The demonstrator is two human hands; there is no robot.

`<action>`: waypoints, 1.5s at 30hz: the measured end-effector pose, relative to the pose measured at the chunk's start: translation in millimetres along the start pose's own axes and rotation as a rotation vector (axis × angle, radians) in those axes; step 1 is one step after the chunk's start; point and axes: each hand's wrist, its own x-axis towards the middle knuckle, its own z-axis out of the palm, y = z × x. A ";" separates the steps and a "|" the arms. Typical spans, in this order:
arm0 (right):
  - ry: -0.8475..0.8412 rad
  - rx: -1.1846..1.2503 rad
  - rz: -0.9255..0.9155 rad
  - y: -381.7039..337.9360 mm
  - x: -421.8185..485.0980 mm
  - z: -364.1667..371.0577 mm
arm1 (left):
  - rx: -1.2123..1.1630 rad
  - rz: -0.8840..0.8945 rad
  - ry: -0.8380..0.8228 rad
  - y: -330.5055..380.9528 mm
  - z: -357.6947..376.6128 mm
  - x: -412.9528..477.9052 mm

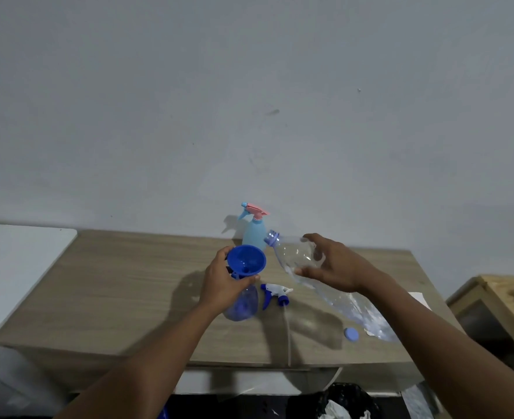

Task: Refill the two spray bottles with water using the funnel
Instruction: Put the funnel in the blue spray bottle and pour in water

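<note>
On the pale wooden table (128, 282), the right hand (337, 264) grips a large clear plastic water bottle (298, 255), tilted. The left hand (219, 285) clasps the translucent blue spray bottle (243, 303) at its neck, together with the round blue plastic funnel (246, 260) seated there. Bring the water bottle's mouth over the bowl and pour slowly, since only 1 hand steadies the funnel.

Funnel (246, 260) spout and blue spray bottle (243, 306) neck hidden inside left hand (222, 282) grip; whether spout sits in neck cannot tell. Light-blue spray bottle (253, 234) lower body covered by funnel and clear plastic bottle (298, 255). Clear plastic bottle base partly behind right forearm (431, 322); water level unclear. Paper sheet (418, 297) mostly under same forearm. Wooden crate (497, 300) cut by right edge, black bag (346, 400) by bottom edge, white surface (17, 261) by left edge
</note>
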 end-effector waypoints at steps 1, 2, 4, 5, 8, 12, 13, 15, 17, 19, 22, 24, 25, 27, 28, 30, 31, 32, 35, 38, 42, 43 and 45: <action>0.036 0.059 -0.001 3.7 -0.8 0.0 | -0.002 0.004 -0.001 -0.3 0.3 -0.1; 0.078 0.114 0.002 7.5 -2.0 -0.3 | -0.003 0.008 0.000 -0.2 0.6 -0.1; 0.186 0.215 0.015 14.1 -5.5 -2.3 | -0.005 0.009 -0.001 -0.5 0.7 0.0; 0.248 0.266 0.023 17.6 -7.2 -3.3 | -0.005 0.010 -0.003 -0.9 0.8 0.3; 0.426 0.432 0.077 30.3 -11.8 -4.9 | 0.001 0.024 0.001 -3.2 1.5 -0.2; 0.521 0.476 0.177 47.9 -16.2 4.5 | -0.003 0.024 0.007 -5.4 2.9 -0.2; 0.522 0.488 0.198 50.9 -17.3 9.5 | -0.003 0.024 0.008 -6.0 3.3 0.5; 0.520 0.505 0.230 55.2 -18.4 19.9 | 0.001 0.020 0.006 -5.7 3.8 1.1; 0.524 0.506 0.257 57.8 -17.5 29.5 | 0.003 0.025 0.005 -6.0 4.3 1.5; 0.539 0.513 0.272 59.8 -16.0 37.2 | 0.000 0.032 0.005 -6.2 4.7 1.5; 0.573 0.549 0.290 63.8 -14.7 43.7 | -0.004 0.029 0.000 -5.1 5.4 0.5; 0.593 0.576 0.308 66.9 -14.4 44.7 | -0.006 0.026 0.000 -5.8 6.0 0.6; 0.599 0.581 0.315 68.1 -14.2 44.6 | -0.004 0.028 0.000 -6.8 6.1 0.7; 0.605 0.585 0.327 71.0 -13.5 45.3 | -0.002 0.028 0.002 -9.5 6.2 0.5; 0.607 0.582 0.331 72.6 -13.8 46.0 | -0.002 0.025 0.001 -10.2 6.4 0.0; 0.610 0.560 0.329 75.5 -14.4 47.5 | -0.001 0.021 0.000 -10.3 6.9 -0.9; 0.609 0.552 0.327 76.7 -14.9 48.2 | -0.001 0.020 0.000 -10.1 7.4 -0.9; 0.607 0.551 0.326 77.4 -15.1 48.5 | -0.005 0.017 -0.002 -9.6 7.3 -0.7; 0.608 0.585 0.330 76.0 -16.6 46.3 | -0.006 0.017 -0.017 -9.1 6.0 0.0; 0.683 0.612 0.306 68.5 -19.3 38.9 | 0.009 0.016 -0.033 -12.6 3.1 0.5; 1.021 0.530 0.242 41.9 -26.3 22.1 | 0.019 -0.022 -0.065 -23.9 -3.6 4.3; 1.100 0.488 0.198 33.9 -26.7 17.8 | 0.015 -0.027 -0.073 -27.3 -5.3 5.4; 1.183 0.410 0.075 18.8 -24.5 12.8 | 0.024 -0.034 -0.110 -35.5 -7.9 7.5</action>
